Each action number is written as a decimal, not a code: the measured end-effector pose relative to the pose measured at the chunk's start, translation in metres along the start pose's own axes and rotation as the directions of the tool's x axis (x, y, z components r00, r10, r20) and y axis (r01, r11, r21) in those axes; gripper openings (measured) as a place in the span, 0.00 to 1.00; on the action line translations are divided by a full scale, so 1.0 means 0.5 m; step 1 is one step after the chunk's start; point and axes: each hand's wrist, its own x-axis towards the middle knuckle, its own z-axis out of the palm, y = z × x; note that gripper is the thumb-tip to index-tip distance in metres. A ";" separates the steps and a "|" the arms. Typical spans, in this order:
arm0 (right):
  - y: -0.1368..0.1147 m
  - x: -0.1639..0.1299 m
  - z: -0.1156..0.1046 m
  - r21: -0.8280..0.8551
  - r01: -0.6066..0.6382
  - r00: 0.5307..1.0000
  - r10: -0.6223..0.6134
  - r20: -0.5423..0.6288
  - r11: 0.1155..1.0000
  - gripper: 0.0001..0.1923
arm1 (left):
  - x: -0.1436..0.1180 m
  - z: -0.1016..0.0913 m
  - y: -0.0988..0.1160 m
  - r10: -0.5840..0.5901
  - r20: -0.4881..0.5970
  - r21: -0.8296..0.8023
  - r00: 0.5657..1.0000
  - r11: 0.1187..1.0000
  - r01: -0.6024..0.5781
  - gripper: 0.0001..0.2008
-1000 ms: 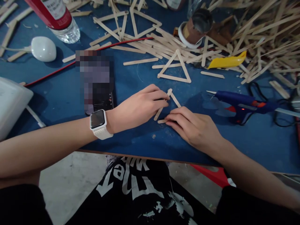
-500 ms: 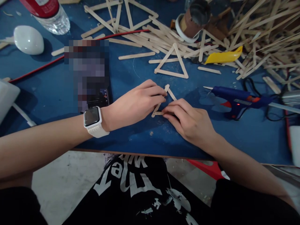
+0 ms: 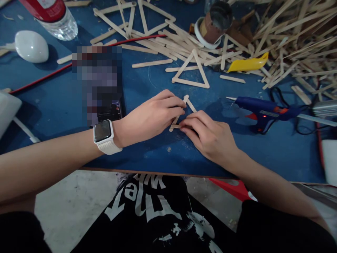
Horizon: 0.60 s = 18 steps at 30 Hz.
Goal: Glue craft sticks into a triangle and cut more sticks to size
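Both hands press a small triangle of pale flat wooden craft sticks [image 3: 187, 104] on the blue tabletop [image 3: 158, 154]: left hand [image 3: 151, 116] pinching one side, right hand [image 3: 209, 135] closed over the base corner (mostly hidden). Holding joints flat and steady seems wise. A blue glue gun [image 3: 260, 109] lies near.

Craft sticks [image 3: 188, 104]: pale bare wood, matt. Table [image 3: 147, 151]: blue, matt, scuffed. Glue gun [image 3: 259, 109]: blue plastic, slight sheen, metal nozzle. Bottle [image 3: 56, 17]: clear glossy plastic. Watch [image 3: 103, 132]: glossy glass face, white woven strap.
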 end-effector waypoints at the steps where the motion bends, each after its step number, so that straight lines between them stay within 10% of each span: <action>1: 0.001 0.000 0.000 0.000 -0.001 1.000 0.001 0.005 1.000 0.12 | 0.001 0.000 0.000 0.001 0.000 0.005 1.000 1.000 -0.001 0.18; 18: -0.004 -0.001 0.001 0.003 0.028 1.000 -0.028 -0.008 1.000 0.14 | 0.000 -0.001 0.003 -0.009 0.021 0.026 1.000 1.000 0.009 0.17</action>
